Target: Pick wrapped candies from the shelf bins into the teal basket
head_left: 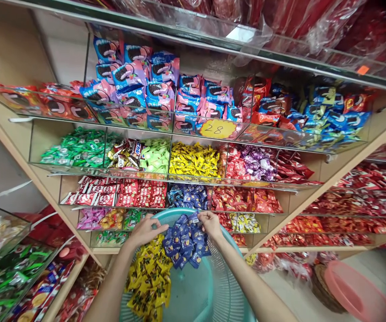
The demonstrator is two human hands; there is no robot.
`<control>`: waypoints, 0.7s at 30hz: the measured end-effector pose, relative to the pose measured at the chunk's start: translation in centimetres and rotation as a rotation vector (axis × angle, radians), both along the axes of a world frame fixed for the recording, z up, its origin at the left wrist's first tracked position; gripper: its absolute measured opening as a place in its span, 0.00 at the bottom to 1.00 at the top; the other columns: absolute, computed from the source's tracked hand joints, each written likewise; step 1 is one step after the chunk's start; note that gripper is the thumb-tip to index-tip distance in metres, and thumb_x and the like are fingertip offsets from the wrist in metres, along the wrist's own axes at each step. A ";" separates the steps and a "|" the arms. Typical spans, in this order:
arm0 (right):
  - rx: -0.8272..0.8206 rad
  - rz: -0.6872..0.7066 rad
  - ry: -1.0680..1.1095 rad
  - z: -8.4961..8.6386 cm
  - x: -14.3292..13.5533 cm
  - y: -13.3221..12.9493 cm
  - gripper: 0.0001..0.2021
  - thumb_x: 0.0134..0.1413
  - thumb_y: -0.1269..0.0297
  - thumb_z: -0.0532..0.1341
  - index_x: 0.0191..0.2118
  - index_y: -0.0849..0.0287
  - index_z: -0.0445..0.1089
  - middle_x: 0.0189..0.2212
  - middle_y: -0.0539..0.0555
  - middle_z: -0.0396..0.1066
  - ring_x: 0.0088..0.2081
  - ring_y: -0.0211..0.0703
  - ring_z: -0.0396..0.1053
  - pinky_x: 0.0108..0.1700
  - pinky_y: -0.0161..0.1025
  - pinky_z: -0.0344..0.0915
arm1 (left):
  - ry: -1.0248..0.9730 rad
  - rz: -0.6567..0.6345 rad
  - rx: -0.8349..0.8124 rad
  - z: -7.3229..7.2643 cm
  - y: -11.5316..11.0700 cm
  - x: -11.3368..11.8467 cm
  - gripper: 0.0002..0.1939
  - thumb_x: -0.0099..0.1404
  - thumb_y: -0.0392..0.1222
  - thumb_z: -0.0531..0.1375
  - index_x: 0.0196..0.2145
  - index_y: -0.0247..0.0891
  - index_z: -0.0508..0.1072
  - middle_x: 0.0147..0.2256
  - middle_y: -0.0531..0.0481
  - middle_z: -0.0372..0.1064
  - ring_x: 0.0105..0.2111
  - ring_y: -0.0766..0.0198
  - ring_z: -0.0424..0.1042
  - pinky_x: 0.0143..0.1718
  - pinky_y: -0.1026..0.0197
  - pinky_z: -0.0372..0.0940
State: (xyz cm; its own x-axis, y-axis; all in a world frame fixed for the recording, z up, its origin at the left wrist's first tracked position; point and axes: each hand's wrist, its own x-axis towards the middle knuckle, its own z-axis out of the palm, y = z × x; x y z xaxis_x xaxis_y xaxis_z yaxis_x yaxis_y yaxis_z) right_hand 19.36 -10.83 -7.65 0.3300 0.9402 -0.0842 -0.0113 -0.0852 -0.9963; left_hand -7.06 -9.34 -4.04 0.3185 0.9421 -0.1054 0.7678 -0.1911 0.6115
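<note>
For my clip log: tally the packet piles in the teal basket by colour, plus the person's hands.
In the teal basket:
Yellow packet pile: 1
Blue packet pile: 1
Hands (left hand, right hand): 2
Total: 4

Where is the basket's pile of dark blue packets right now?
In the head view, the dark blue packets lie toward the far side of the teal basket, right of the yellow packets, with the right hand at their far-right edge.
</note>
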 end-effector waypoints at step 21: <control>-0.005 0.071 -1.309 4.6 1.6 0.5 0.13 0.62 0.64 0.46 0.39 0.58 0.66 0.33 0.55 0.72 0.31 0.41 0.69 0.30 0.34 0.54 | 0.032 0.011 -0.021 0.1 -0.3 0.2 0.32 0.52 0.72 0.47 0.26 0.42 0.75 0.49 0.48 0.63 0.48 0.49 0.64 0.44 0.57 0.61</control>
